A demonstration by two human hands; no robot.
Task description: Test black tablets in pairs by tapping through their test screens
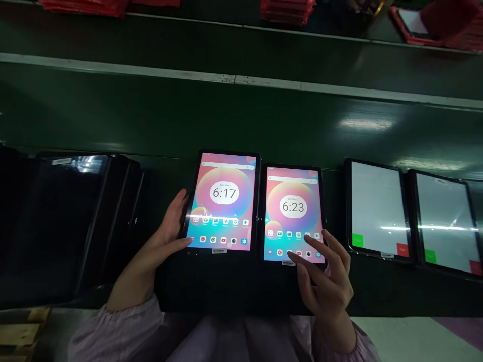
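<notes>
Two lit tablets lie side by side in front of me. The left tablet (223,201) shows a colourful home screen with a 6:17 clock. My left hand (171,226) grips its left edge, thumb at the lower corner. The right tablet (293,213) shows the same home screen with 6:23. My right hand (324,271) hovers over its lower right part, fingers spread, fingertips at the row of app icons. It holds nothing.
Two more tablets (377,208) (445,223) with white screens and green and red squares lie to the right. A stack of dark tablets (75,211) leans at the left. A dark green conveyor belt (241,115) runs behind. Red packages (287,10) lie on the far side.
</notes>
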